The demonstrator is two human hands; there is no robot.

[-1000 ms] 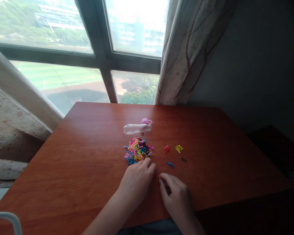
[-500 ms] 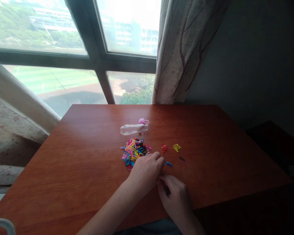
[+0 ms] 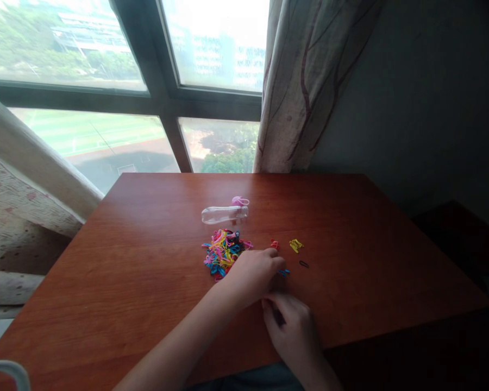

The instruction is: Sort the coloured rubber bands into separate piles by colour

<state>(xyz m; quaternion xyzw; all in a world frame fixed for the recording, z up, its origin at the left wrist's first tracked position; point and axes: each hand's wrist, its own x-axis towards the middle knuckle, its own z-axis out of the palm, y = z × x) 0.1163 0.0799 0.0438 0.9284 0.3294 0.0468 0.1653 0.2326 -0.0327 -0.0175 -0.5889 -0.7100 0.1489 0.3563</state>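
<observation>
Left hand beyond curled right hand

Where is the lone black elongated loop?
In the head view, the black loop lies right of centre, below the yellow loops and right of the blue loops.

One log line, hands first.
left hand: by blue loops, contact unclear | right hand: curled, contents hidden | mixed pile: left of blue loops | clear bottle: lying on table

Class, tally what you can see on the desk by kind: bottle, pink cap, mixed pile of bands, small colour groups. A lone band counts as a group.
Bottle: 1
Pink cap: 1
Mixed pile: 1
Small groups: 4 (red group, yellow group, blue group, black band)
Total: 7
</observation>
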